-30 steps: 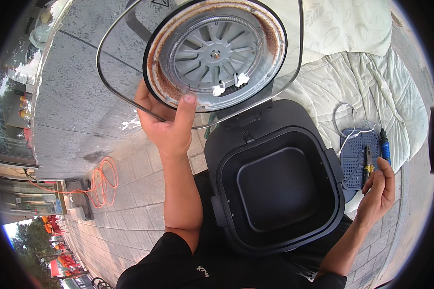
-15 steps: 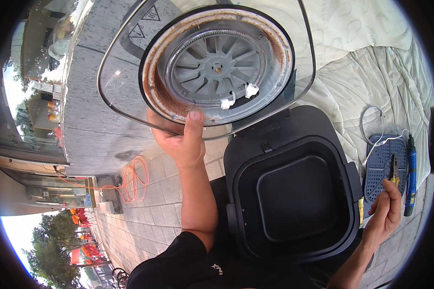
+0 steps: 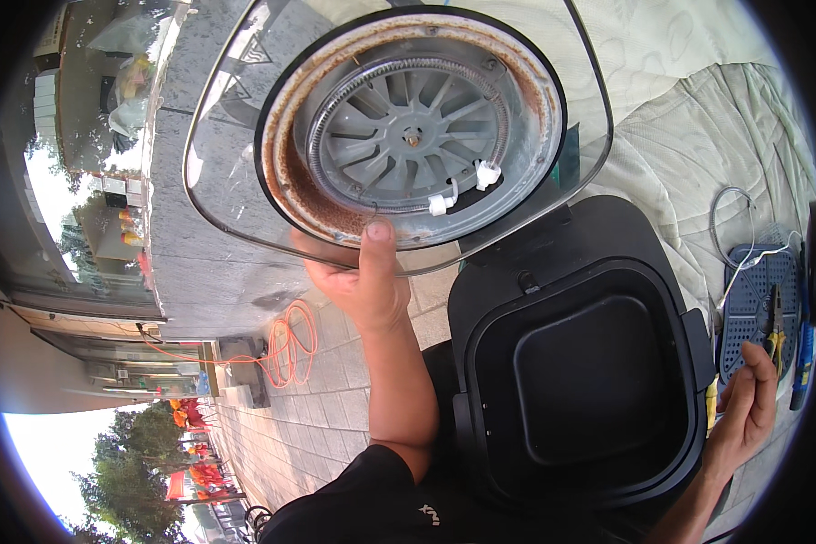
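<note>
My left hand (image 3: 363, 281) holds up a glass lid (image 3: 218, 154) from beneath, its thumb on the round heater housing (image 3: 363, 136) fixed in it. The housing has a rusty rim, slotted fan plate, coiled element and two white connectors (image 3: 440, 203). Below, a black square pot (image 3: 598, 372) sits over my lap. My right hand (image 3: 739, 417) is curled at the right beside yellow-handled pliers (image 3: 774, 341); what it holds, if anything, is hidden. The pliers and a white wire lie on a blue-grey perforated mat (image 3: 739, 290), beside a blue tool (image 3: 803, 363).
A pale quilted cloth (image 3: 689, 136) covers the area at the right. A grey stone ledge (image 3: 199, 290) and glass shopfront (image 3: 91, 227) stand at the left. An orange cable (image 3: 290, 354) lies coiled on the paving (image 3: 326, 399). Trees and red objects are far at the lower left.
My left hand and the lid have come lower in the view. The whole scene has shifted rightward in the picture. My right hand stays curled by the pliers.
</note>
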{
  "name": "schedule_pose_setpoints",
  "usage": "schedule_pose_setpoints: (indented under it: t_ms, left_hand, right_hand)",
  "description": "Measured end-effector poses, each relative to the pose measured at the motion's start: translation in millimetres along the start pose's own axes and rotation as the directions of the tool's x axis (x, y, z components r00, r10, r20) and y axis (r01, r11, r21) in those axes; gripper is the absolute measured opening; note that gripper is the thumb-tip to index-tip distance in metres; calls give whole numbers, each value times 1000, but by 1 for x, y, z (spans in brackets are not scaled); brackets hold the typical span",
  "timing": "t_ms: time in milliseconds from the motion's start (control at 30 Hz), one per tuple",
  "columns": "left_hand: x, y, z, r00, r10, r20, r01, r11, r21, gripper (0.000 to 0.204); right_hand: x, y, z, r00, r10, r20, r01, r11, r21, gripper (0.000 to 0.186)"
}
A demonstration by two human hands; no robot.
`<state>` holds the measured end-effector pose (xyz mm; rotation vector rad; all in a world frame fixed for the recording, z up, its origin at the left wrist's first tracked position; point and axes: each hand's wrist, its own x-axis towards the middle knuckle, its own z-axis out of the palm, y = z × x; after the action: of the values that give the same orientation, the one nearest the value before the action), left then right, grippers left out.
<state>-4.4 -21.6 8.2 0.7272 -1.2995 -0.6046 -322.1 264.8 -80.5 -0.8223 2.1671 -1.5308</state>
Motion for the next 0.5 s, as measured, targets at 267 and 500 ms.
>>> schedule_pose_setpoints:
  t_ms: [267, 500]
  left_hand:
    - [1, -5, -7, 999, -11, 48, 14, 999, -48, 72]
    - [5, -2, -7, 995, -39, 89, 44, 997, -59, 72]
  right_hand:
    - [-1, 0, 4, 999, -34, -4, 34, 999, -35, 26]
    - [2, -13, 10, 999, -38, 29, 35, 995, 91, 24]
